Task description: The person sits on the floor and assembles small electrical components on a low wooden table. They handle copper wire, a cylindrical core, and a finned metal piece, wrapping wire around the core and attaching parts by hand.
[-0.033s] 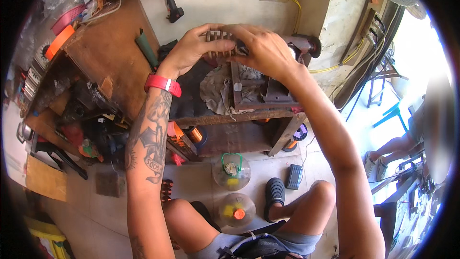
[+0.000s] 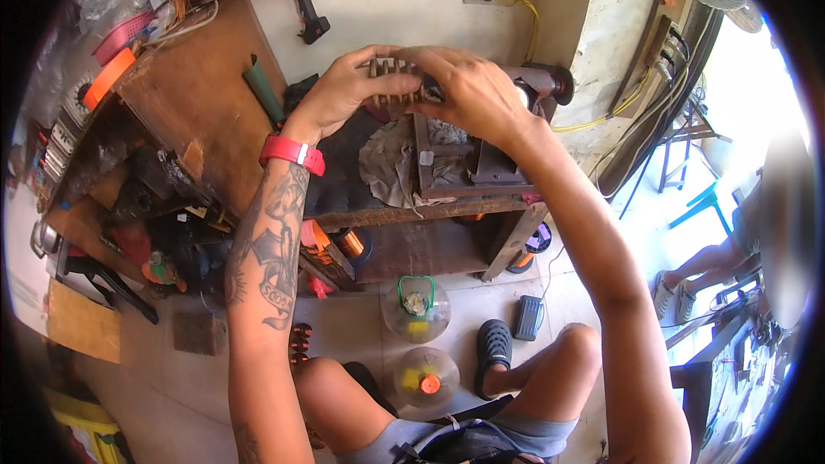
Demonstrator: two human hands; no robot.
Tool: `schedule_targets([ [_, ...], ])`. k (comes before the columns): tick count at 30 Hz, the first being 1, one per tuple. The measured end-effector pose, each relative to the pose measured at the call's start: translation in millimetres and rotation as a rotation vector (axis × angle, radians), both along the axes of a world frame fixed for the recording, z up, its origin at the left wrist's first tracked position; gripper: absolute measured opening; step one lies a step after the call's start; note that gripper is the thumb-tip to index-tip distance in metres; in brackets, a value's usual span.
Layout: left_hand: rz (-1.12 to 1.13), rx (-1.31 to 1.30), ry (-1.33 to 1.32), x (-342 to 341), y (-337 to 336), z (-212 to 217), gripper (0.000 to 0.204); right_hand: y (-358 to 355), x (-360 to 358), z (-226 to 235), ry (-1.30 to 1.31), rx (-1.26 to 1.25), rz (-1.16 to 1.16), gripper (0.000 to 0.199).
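In front of me, above a workbench, a brown ribbed coil former (image 2: 385, 67) is held between both hands. The thumb of my left hand (image 2: 337, 93) lies across its ribs, and the fingers wrap its far side. My right hand (image 2: 477, 93) curls over its right end, covering much of it. A dark machine (image 2: 543, 84) with a round end stands just beyond my right hand. Under the hands, on the bench, lie a crumpled grey cloth (image 2: 387, 163) and a dark metal frame (image 2: 494, 167).
A brown wooden cabinet (image 2: 185, 86) rises at left. Below the bench are a copper wire spool (image 2: 351, 242), a grey foot pedal (image 2: 528, 316) and two clear jugs, one with a green handle (image 2: 416, 278), one with an orange cap (image 2: 429, 384). Another person's legs (image 2: 709, 271) show at right.
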State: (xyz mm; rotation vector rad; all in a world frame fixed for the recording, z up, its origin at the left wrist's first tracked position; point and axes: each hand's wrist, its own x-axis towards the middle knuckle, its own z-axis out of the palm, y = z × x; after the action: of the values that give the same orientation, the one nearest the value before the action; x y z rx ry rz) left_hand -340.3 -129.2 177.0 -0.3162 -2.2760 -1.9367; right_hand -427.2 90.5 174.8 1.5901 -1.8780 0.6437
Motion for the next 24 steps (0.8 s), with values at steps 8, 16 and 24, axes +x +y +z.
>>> schedule_targets([
  [8, -0.003, 0.004, 0.079, -3, 0, 3, 0.054, -4, -1, 3, 0.080, -0.051, 0.047, 0.062],
  [16, 0.351, -0.126, 0.131, 1, 3, 16, 0.070, 46, -3, 2, 0.162, -0.282, -0.151, 0.064],
  [24, 0.373, -0.621, -0.504, -10, -14, 45, 0.089, 99, -48, -33, 0.137, -0.469, -0.714, 0.035],
])
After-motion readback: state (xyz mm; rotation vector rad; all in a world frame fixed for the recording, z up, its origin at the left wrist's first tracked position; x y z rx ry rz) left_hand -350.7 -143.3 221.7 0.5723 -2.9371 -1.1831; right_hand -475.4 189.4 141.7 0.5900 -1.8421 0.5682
